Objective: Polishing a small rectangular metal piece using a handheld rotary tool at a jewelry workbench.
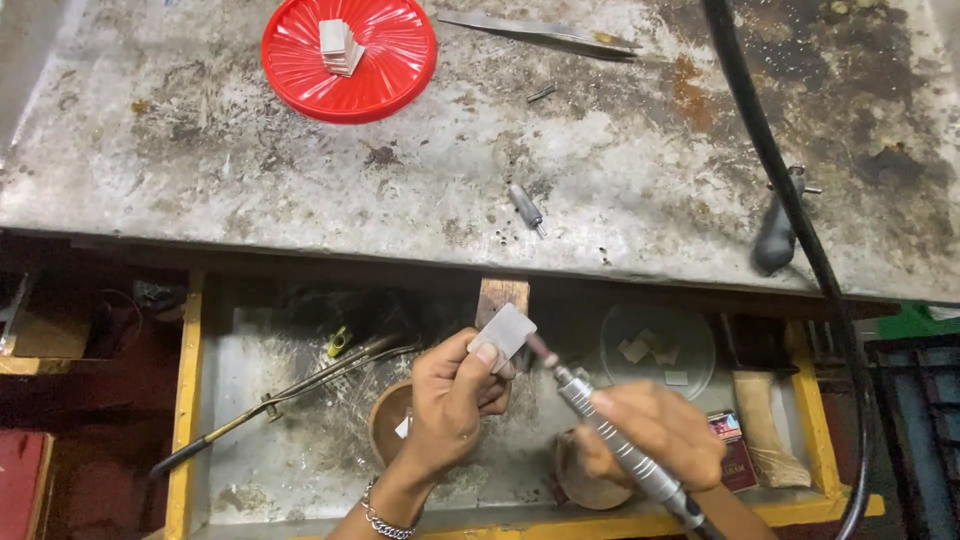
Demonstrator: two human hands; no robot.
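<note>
Below, left hand (455, 390) raised, grip pinching metal plate (505, 331), right hand (655, 430) gripping rotary tool (610, 440) pen-like, tip touching plate

Your left hand (452, 395) hid most of the brown bowl (385, 420) at 6 o'clock. Right hand (655, 430) covered the rotary tool's (610, 440) mid body; tool end cut off at btm edge. Black hose (800, 220) ran off frame at 12 and 5. Bit tip too small to tell.
</note>
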